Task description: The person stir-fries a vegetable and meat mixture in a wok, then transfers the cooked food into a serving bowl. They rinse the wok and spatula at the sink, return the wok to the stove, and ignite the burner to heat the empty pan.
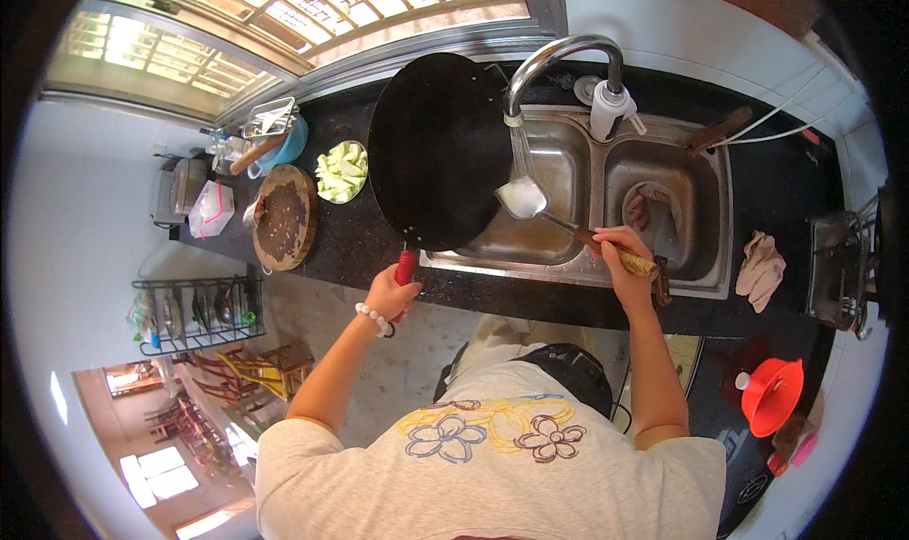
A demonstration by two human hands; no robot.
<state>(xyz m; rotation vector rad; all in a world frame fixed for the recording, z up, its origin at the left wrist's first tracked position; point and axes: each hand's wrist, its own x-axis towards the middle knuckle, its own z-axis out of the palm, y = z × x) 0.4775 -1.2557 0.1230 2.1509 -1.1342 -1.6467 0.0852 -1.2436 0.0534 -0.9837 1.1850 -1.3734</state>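
My left hand (pixel 390 291) grips the red handle (pixel 406 266) of a large black wok (pixel 437 149), which overlaps the counter and the left basin of the sink. In my right hand (pixel 623 252) is a metal wok spatula (pixel 522 197) with a wooden handle, its blade at the wok's right edge. From the curved faucet (pixel 564 50) a stream of water (pixel 523 153) falls onto the blade. Below the blade lies the steel left basin (pixel 554 220) of the double sink.
Left of the wok stands a bowl of cut pale-green vegetable (pixel 342 172), then a round wooden chopping board (pixel 284 217). The right basin (pixel 664 163) holds a round vessel. A cloth (pixel 760 270) and a red funnel-like container (pixel 774 398) lie to the right. A wire rack (pixel 202 312) hangs at left.
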